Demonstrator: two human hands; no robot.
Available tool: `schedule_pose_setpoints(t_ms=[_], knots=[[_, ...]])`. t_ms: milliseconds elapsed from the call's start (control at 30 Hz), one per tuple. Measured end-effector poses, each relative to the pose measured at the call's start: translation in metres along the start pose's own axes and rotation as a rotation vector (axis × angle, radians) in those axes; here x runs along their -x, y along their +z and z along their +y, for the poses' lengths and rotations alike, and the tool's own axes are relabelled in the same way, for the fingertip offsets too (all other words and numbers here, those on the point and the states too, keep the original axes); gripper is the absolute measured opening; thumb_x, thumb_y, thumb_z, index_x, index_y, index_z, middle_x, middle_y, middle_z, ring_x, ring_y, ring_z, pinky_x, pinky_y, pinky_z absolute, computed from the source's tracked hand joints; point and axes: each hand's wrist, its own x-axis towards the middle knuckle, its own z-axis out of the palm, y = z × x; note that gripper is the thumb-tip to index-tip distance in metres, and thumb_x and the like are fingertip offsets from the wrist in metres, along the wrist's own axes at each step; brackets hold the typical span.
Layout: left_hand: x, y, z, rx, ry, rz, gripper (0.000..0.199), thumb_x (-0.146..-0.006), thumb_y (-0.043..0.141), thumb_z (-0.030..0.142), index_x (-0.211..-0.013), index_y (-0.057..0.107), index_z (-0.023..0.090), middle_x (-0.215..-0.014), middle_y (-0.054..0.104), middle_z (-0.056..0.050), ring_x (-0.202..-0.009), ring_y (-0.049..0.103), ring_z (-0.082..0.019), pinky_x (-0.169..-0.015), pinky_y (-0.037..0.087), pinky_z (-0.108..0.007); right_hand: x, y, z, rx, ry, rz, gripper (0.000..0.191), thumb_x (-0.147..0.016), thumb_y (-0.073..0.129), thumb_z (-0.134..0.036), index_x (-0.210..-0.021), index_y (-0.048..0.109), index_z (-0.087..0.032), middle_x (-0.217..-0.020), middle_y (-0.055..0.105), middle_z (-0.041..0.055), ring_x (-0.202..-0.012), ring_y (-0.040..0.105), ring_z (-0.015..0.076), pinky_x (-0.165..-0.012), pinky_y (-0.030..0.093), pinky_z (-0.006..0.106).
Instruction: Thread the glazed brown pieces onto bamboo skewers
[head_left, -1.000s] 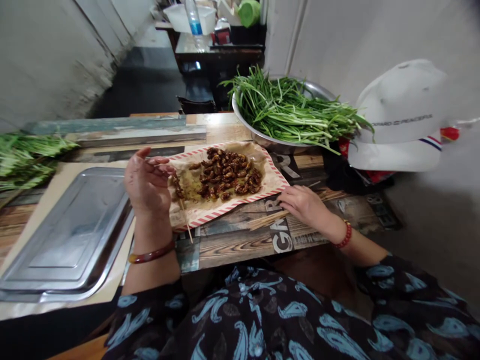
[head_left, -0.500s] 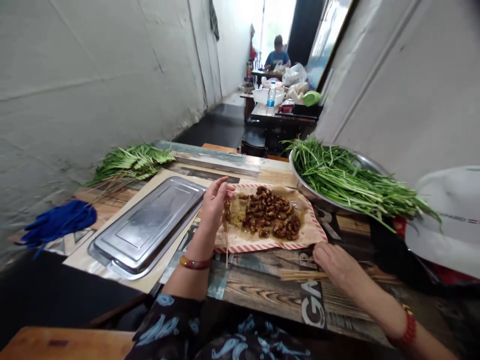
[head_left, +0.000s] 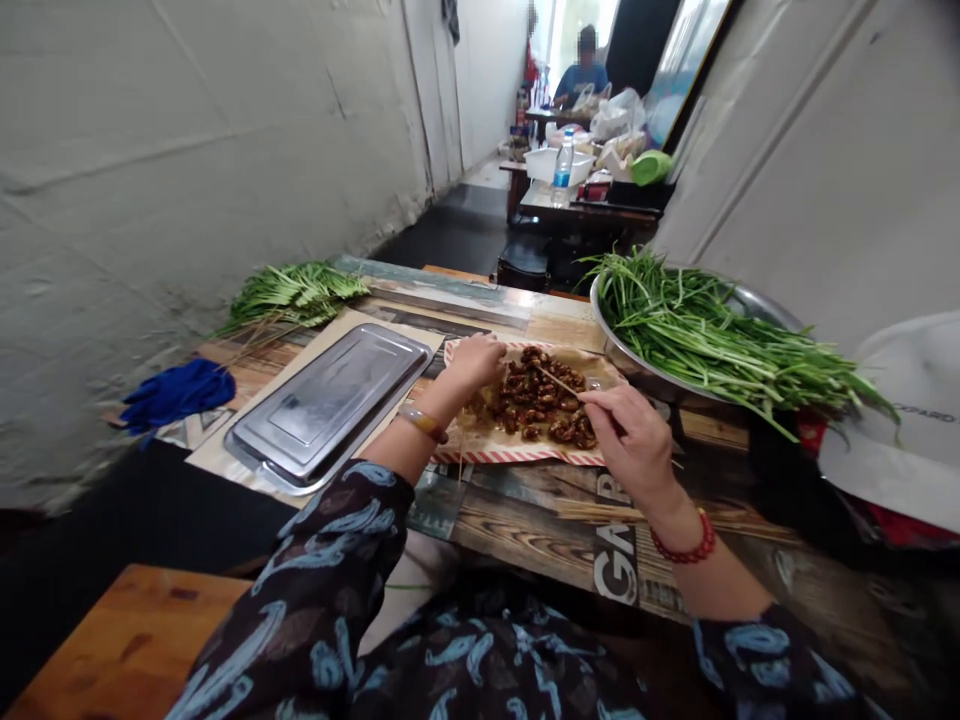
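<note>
Head view: right hand (head_left: 637, 440) has its grip clamped on 1 thin stick (head_left: 556, 380), tip at the brown pieces (head_left: 540, 400). Left hand (head_left: 480, 362) over left end of the striped paper (head_left: 525, 457), fingers bent down; can't tell if its grip is apart or together. Brown pieces are glossy, heaped on the paper, mid-surface (head_left: 487, 530). Loose sticks (head_left: 600, 512) lie between paper and near edge. Metal tray (head_left: 330, 400) on a tan sheet (head_left: 217, 455), left of the paper. Leafy greens (head_left: 300, 290) near far left corner, blue gloves (head_left: 180, 395) by left edge. Metal bowl (head_left: 637, 368) of long green stems (head_left: 705, 335) toward far right corner, white cap (head_left: 900, 430) by right edge. 1 person (head_left: 583, 82) in background, blue top.
</note>
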Motion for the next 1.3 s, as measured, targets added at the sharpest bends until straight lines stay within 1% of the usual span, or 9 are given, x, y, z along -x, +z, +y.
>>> schedule_pose_setpoints(t_ms=[233,433,500,567,633,733,867,1133,1300], knots=[[-0.001,0.007,0.004,0.03,-0.057,-0.006,0.016,-0.069,0.064,0.015,-0.081,0.074,0.013,-0.092,0.07,-0.018,-0.097,0.063,-0.031,-0.085,0.044,-0.038,0.01,0.011,0.022,-0.046,0.027,0.01,0.016,-0.093,0.052,-0.019,-0.099,0.067,-0.022,-0.089,0.07,0.0036,-0.082,0.065,0.0154,-0.079,0.053,0.032],[0.005,-0.019,0.014,0.268,-0.038,0.011,0.021,-0.082,0.057,0.024,-0.095,0.069,0.013,-0.092,0.072,-0.011,-0.086,0.067,-0.02,-0.075,0.049,-0.029,0.024,0.008,0.041,-0.025,0.132,0.135,0.016,-0.093,0.053,-0.021,-0.095,0.069,-0.021,-0.087,0.069,0.0041,-0.085,0.065,0.0163,-0.084,0.053,0.034],[0.016,-0.029,0.025,0.438,0.001,0.003,0.028,-0.088,0.051,0.03,-0.104,0.065,0.012,-0.094,0.072,-0.009,-0.084,0.067,-0.016,-0.074,0.051,-0.026,0.024,0.003,0.043,-0.026,0.134,0.136,0.016,-0.093,0.054,-0.02,-0.096,0.069,-0.02,-0.087,0.069,0.004,-0.084,0.065,0.0158,-0.082,0.053,0.032],[0.031,-0.036,0.039,1.012,0.047,-0.021,0.03,-0.086,0.057,0.034,-0.104,0.063,0.01,-0.095,0.07,-0.01,-0.084,0.067,-0.016,-0.078,0.052,-0.029,0.024,-0.002,0.043,-0.025,0.125,0.142,0.016,-0.093,0.054,-0.019,-0.099,0.069,-0.021,-0.087,0.068,0.0039,-0.083,0.065,0.0154,-0.08,0.054,0.031],[0.047,-0.039,0.055,1.366,0.026,-0.048,0.031,-0.081,0.066,0.036,-0.101,0.064,0.013,-0.093,0.069,-0.008,-0.077,0.066,-0.013,-0.077,0.053,-0.03,0.024,-0.006,0.041,-0.023,0.103,0.149,0.019,-0.092,0.055,-0.018,-0.104,0.069,-0.022,-0.089,0.069,0.004,-0.083,0.065,0.015,-0.078,0.054,0.03],[0.064,-0.038,0.075,1.585,-0.02,-0.03,0.031,-0.078,0.071,0.035,-0.101,0.066,0.014,-0.084,0.067,-0.005,-0.07,0.063,-0.011,-0.071,0.052,-0.027,0.024,-0.01,0.037,-0.032,0.062,0.141,0.025,-0.092,0.055,-0.015,-0.112,0.068,-0.024,-0.092,0.069,0.0043,-0.084,0.066,0.0147,-0.078,0.055,0.029],[0.072,-0.034,0.088,1.553,-0.019,0.054,0.038,-0.079,0.071,0.032,-0.111,0.064,0.015,-0.078,0.065,-0.002,-0.063,0.061,-0.01,-0.063,0.049,-0.024,0.026,-0.011,0.032,-0.055,0.039,0.117,0.031,-0.091,0.056,-0.014,-0.117,0.067,-0.026,-0.093,0.067,0.0041,-0.084,0.065,0.0136,-0.077,0.055,0.027],[0.079,-0.027,0.092,1.554,-0.089,0.078,0.031,-0.078,0.072,0.037,-0.098,0.065,0.014,-0.071,0.062,0.0,-0.057,0.057,-0.008,-0.056,0.044,-0.021,0.028,-0.005,0.029,-0.051,0.08,0.008,0.031,-0.093,0.054,-0.014,-0.119,0.066,-0.025,-0.087,0.064,0.003,-0.078,0.062,0.0113,-0.072,0.053,0.024],[0.082,-0.023,0.089,1.564,-0.144,0.093,0.035,-0.069,0.08,0.031,-0.098,0.068,0.015,-0.084,0.064,-0.002,-0.062,0.057,-0.008,-0.058,0.046,-0.022,0.029,0.001,0.028,-0.046,0.045,0.001,0.03,-0.094,0.052,-0.014,-0.118,0.067,-0.024,-0.084,0.063,0.0025,-0.076,0.062,0.0107,-0.071,0.052,0.023]])
